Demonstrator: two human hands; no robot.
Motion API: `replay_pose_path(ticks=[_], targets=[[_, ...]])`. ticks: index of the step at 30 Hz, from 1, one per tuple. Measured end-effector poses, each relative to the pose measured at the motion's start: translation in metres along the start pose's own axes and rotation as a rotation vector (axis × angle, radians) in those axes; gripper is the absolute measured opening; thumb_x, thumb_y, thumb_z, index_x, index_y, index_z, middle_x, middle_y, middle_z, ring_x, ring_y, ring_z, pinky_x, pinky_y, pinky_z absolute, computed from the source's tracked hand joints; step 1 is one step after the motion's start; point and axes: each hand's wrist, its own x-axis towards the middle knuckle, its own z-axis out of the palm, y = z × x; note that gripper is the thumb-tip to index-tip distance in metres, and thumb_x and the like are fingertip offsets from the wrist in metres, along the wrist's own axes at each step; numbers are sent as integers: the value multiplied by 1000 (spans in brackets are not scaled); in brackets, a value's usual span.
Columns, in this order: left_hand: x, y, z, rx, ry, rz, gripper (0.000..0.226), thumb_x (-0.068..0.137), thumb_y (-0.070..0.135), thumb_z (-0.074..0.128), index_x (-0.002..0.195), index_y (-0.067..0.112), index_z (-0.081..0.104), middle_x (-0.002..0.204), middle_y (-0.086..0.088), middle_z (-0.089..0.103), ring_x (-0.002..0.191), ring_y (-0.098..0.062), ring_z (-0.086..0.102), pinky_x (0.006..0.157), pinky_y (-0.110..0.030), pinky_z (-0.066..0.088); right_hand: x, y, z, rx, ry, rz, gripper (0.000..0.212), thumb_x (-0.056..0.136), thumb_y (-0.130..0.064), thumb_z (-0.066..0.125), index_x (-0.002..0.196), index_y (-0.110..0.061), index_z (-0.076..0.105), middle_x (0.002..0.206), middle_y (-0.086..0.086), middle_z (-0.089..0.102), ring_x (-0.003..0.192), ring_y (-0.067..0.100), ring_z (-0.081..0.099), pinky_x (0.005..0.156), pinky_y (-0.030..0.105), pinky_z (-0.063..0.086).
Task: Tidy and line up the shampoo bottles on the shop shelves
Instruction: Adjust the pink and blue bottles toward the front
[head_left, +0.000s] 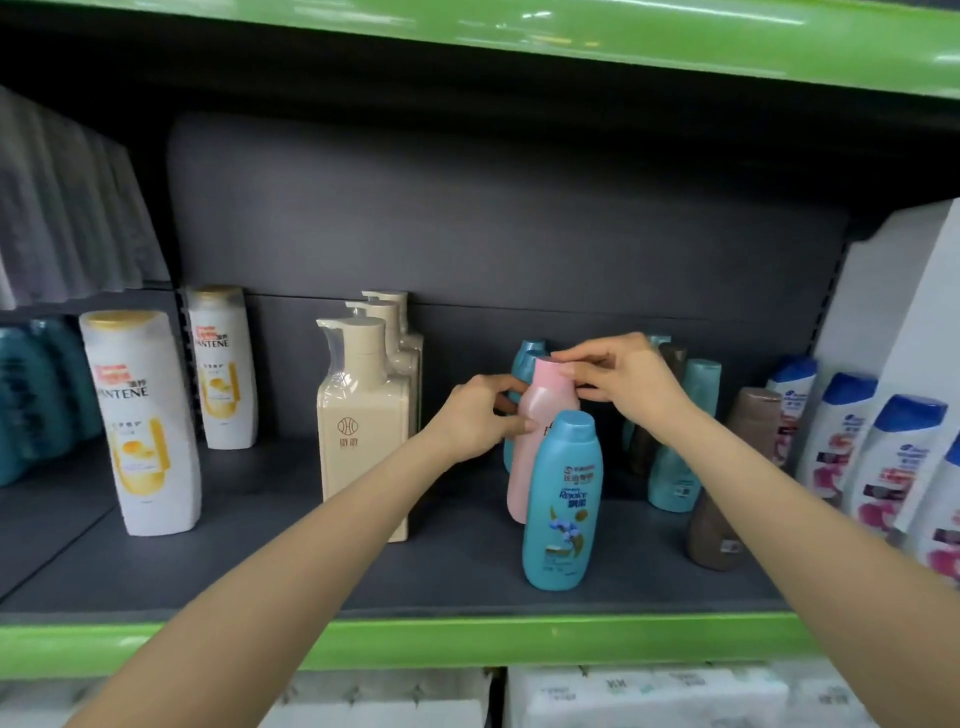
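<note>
A pink shampoo bottle (540, 410) stands upright on the dark shelf (260, 566), behind a blue Rejoice bottle (563, 499). My left hand (475, 418) grips the pink bottle's left side at its shoulder. My right hand (618, 382) pinches its pink cap from the right. More teal bottles (680, 457) and a brown bottle (727, 493) stand to the right, partly hidden by my right arm. Further teal caps (527, 358) show behind the pink bottle.
Three beige pump bottles (363, 415) stand in a row at the centre left. Two white Pantene bottles (140, 421) are further left. White and blue bottles (872, 457) line the right end. The shelf has a green front edge (467, 644).
</note>
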Motion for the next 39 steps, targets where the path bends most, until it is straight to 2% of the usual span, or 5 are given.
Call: replay_pose_path(ticks=[11,15,19,25,39], targets=[[-1,-4,0,-51,-85,14,24,86,13,65,109,15,60,95,1,65,88,-14,64,74,-22,52,-10,5,-6,27,-62,9,18,88,-7,62,95,-19,72,103,-2,71,97,10,65,74,23,58],[16,-3,-12,-285,225,-36,13,91,6,55,99,13,62,95,-12,69,69,-10,67,67,-17,50,-6,8,-5,-48,-21,-10,14,87,-13,64,95,-20,73,100,-6,71,100,10,64,87,29,54],[41,1,-13,11,323,41,21,91,4,52,107,9,65,105,-9,69,90,-19,64,86,-24,47,0,8,-6,-127,-47,-83,15,85,-9,65,94,-17,73,99,-5,72,98,7,65,96,27,48],[68,-2,-5,402,31,64,48,96,12,43,143,21,36,146,-10,40,132,-27,40,110,-35,32,3,12,-7,-192,-56,-95,16,86,-10,65,98,-15,74,99,-3,73,99,10,65,98,34,47],[46,2,-8,358,124,25,31,84,11,65,111,9,49,116,-15,58,102,-32,58,86,-41,50,-1,3,-5,-250,-37,-71,16,86,-12,64,99,-17,73,98,-6,72,97,8,65,94,31,49]])
